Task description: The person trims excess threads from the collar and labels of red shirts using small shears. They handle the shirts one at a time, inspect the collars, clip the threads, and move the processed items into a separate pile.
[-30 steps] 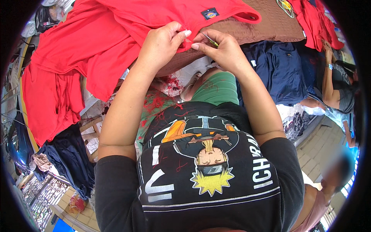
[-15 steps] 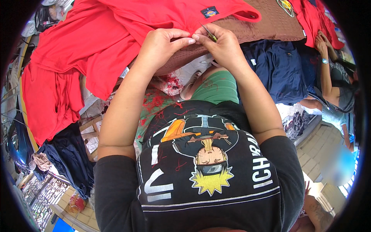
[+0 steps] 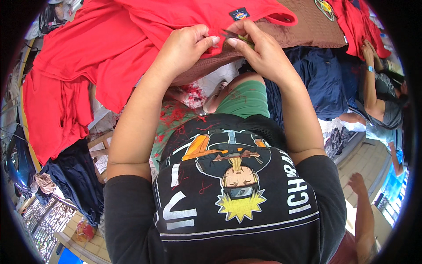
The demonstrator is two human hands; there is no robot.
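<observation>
A red garment (image 3: 118, 39) with a dark label (image 3: 239, 14) lies spread in front of me. My left hand (image 3: 184, 48) is closed, its thumb and fingers pinching the garment's near edge. In my right hand (image 3: 263, 50) is a pair of thread snips (image 3: 229, 34) with dark blades and a yellow-green handle. The blades point left, close to the red cloth by my left fingertips. Whether they touch it I cannot tell.
Brown quilted cloth (image 3: 299, 33) lies under the garment. Navy garments (image 3: 314, 83) hang to the right, with another navy piece (image 3: 77, 180) at lower left. Red thread scraps (image 3: 173, 115) litter my lap. Co-workers' arms (image 3: 371, 88) show at the right, near more red cloth (image 3: 358, 26).
My hands have drawn apart from their meeting point at the cloth edge. The snips' blades have swung leftward, toward the cloth. Another person's raised arm now shows at lower right.
</observation>
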